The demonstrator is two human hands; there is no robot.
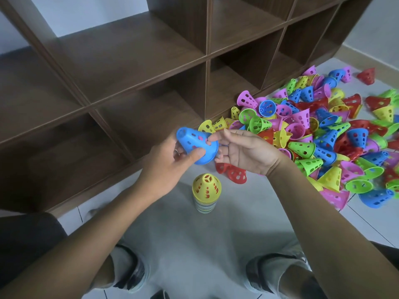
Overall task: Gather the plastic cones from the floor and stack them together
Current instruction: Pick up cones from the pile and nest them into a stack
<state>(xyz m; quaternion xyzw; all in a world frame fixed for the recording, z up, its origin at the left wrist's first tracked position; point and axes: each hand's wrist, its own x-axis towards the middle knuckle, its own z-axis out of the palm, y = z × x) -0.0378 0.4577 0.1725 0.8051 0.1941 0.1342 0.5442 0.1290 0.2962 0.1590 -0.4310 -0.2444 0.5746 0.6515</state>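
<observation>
A person holds a blue cone (195, 145) in mid-air between both hands, directly above a short stack (206, 194) of cones topped in yellow on the tiled floor (172, 229). The left hand (166, 167) grips the cone, thumb pressed on its wall; the right hand (244, 152) is relaxed, fingertips touching its wide rim. The cone lies tilted, narrow end up and to the left, rim down and right toward the stack. The left hand looks nearer the stack. A heap of loose cones (319, 134) lies to the right, beside a wooden shelf (129, 67).
</observation>
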